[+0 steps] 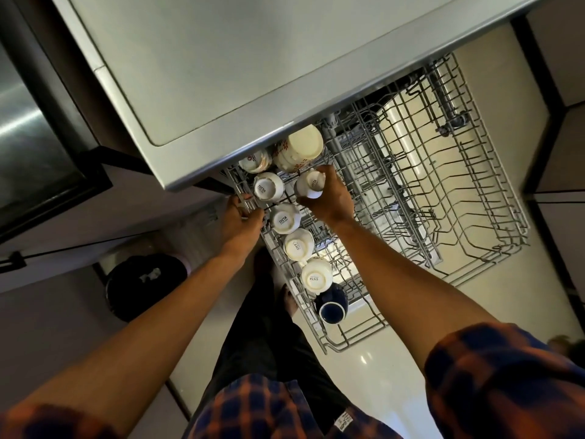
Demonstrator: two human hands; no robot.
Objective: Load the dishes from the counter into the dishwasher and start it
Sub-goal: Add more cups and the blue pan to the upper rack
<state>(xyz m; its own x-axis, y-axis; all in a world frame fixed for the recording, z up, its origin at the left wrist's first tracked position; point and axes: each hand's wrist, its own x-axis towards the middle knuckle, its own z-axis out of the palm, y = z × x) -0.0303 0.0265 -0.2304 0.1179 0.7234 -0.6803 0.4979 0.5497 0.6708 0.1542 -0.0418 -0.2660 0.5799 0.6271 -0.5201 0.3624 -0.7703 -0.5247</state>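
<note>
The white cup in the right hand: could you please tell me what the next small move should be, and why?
Probably settle the white cup down onto the rack and release it. The right hand grips it base-up right over the rack, beside the row of upturned cups, while the left hand holds the rack's side edge.

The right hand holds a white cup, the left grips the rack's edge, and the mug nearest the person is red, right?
Not red: the head view shows that mug is dark blue. The right hand does hold a white cup, and the left hand grips the rack by its edge.
</note>
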